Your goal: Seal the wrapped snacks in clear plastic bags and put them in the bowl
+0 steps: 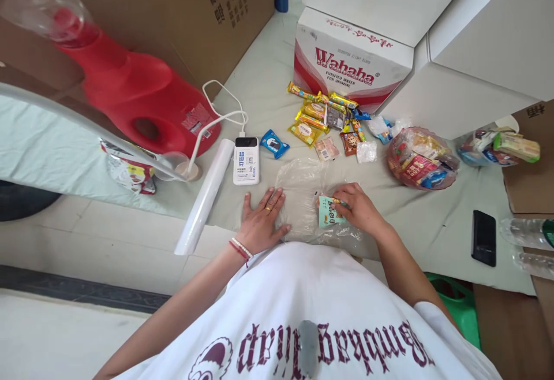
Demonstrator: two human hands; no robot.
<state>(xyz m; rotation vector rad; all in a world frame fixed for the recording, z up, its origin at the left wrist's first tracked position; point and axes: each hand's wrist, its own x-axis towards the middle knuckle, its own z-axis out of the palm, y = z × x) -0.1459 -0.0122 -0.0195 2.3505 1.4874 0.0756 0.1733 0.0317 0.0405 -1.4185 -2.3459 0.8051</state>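
One piece of clear plastic [298, 186] is touched on the counter [264, 74] by the left hand [262, 218], whose fingers are spread open. One slim colourful packet [341, 202] is pinched by the fingers of the right hand [358, 209], just beside one pale green packet [327, 216]; whether this too is gripped cannot be told. Beyond the left fingers, one white power bank [246, 165] and one blue packet [274, 144] are seen; rightward of the right fingers, one black phone [483, 238].

The left hand [261, 223] lies flat at the left edge of a clear bag [298, 192]. On the bag's right side, the right hand [360, 209] holds a thin snack [340, 202] over a green packet [326, 216].
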